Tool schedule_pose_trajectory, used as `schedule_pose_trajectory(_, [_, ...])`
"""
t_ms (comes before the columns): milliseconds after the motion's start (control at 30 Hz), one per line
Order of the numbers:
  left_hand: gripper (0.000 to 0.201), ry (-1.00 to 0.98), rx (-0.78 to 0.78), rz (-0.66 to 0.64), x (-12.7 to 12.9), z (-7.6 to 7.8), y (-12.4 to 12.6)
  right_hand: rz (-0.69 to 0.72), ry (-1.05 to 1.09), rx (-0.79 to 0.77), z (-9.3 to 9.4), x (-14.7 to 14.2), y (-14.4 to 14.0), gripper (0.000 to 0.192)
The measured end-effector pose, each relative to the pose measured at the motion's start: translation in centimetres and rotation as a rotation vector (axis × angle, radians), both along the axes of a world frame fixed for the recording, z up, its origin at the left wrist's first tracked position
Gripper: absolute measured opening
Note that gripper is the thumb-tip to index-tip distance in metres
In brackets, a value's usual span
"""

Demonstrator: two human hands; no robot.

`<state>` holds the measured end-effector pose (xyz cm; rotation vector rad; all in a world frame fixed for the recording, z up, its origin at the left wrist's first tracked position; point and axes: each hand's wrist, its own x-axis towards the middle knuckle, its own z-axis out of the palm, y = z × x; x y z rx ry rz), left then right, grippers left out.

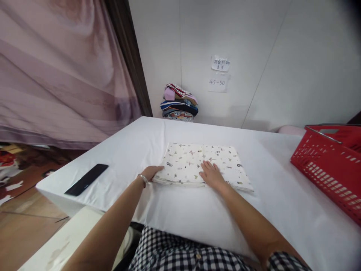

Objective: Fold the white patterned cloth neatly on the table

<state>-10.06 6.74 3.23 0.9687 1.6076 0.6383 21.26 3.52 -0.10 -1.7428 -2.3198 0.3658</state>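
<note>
A folded white cloth point(186, 160) with a small scattered print lies flat in the middle of the table, its layered edge facing me. At its near left corner, my left hand point(152, 172) pinches the edge, the thumb on top and the other fingers mostly hidden below. My right hand point(212, 175) rests palm down on the cloth, right of its middle, with the fingers stretched out and slightly apart. A metal bracelet point(143, 180) circles my left wrist.
White sheeting covers the table point(180, 210). On its left lies a black flat object point(87, 179); a red plastic basket point(329, 169) stands at the right. Behind the far edge rises a stack of folded fabrics point(179, 103). A pink curtain point(62, 75) hangs at the left.
</note>
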Motion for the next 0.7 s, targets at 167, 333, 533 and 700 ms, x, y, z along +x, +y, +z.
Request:
schedule_pose_trajectory(167, [0.028,-0.319,0.093,-0.017,2.4,3.7,0.6,0.0,0.069,-0.022,-0.4,0.4,-0.2,0.052])
schedule_pose_trajectory(333, [0.031,-0.329,0.316,-0.266,10.5,9.2,3.2,-0.136,0.636,-0.024,-1.0,1.4,0.6,0.044])
schedule_pose_trajectory(533, [0.021,0.195,0.508,-0.654,25.4,6.7,3.3,-0.44,1.85,-0.207,0.1,6.3,0.0,0.037])
schedule_pose_trajectory(700, [0.023,0.101,0.451,-0.763,31.1,0.9,-0.5,-0.419,2.013,-0.479,0.7,9.3,-2.2,0.039])
